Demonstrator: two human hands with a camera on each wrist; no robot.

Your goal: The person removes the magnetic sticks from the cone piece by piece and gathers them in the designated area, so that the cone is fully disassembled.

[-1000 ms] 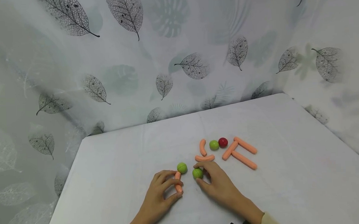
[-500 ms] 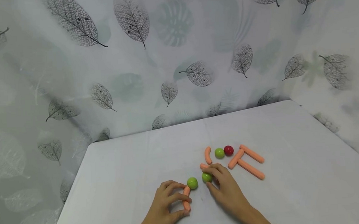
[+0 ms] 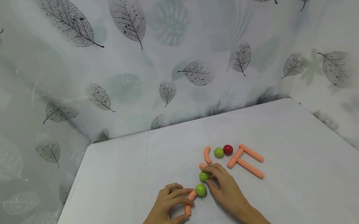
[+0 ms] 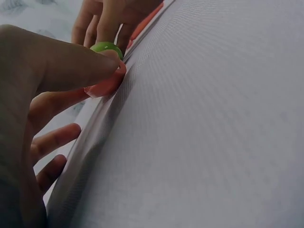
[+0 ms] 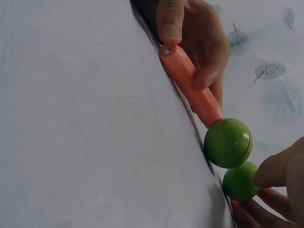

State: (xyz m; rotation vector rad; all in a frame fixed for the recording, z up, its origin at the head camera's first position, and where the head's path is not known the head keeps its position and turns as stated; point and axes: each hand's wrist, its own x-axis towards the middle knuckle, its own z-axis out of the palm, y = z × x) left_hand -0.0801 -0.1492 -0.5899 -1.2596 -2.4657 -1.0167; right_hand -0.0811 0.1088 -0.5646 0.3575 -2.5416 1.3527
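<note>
My left hand [image 3: 168, 206] pinches a curved orange magnetic rod [image 3: 188, 208] between thumb and fingers, low over the white table. A green ball [image 3: 200, 190] sits at the far end of that rod; in the right wrist view the rod [image 5: 192, 85] meets the ball [image 5: 228, 142]. My right hand [image 3: 226, 186] holds a second green ball [image 3: 204, 176] between thumb and fingertips. The two balls are very close; whether they touch is hard to tell. Another orange rod [image 3: 202, 165] is mostly hidden behind the right hand's fingers.
Beyond the right hand lie a curved orange rod [image 3: 207, 155], a green ball [image 3: 218, 152] and a red ball [image 3: 228, 149] side by side. Several straight orange rods [image 3: 250, 168] lie to their right. A leaf-print curtain [image 3: 178, 75] hangs behind the white table [image 3: 124, 168].
The left hand's rod has tilted rightward, and its green ball has moved right, close to the ball in the right hand. The right hand has stayed nearly in place over the last half second.
</note>
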